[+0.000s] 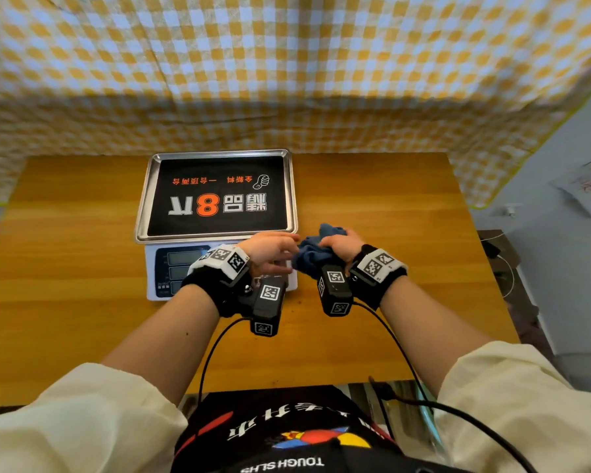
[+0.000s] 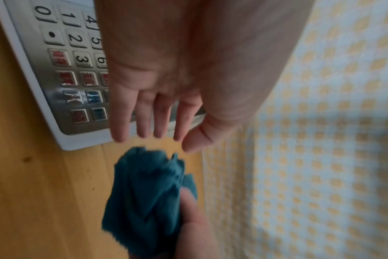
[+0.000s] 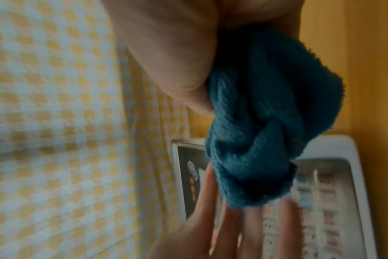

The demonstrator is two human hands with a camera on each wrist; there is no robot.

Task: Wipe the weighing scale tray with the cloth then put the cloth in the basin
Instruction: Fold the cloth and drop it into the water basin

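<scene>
A white weighing scale stands on the wooden table, with a steel tray on top that has a black printed face. My right hand grips a bunched blue cloth just right of the scale's keypad, above the table. The cloth bulges out of that fist toward the scale. My left hand hovers over the keypad with fingers straight and spread, their tips a short gap from the cloth. No basin is in view.
A yellow and white checked curtain hangs behind the table's far edge. Bare wooden tabletop lies left and right of the scale. Cables run from both wrist cameras back toward my body.
</scene>
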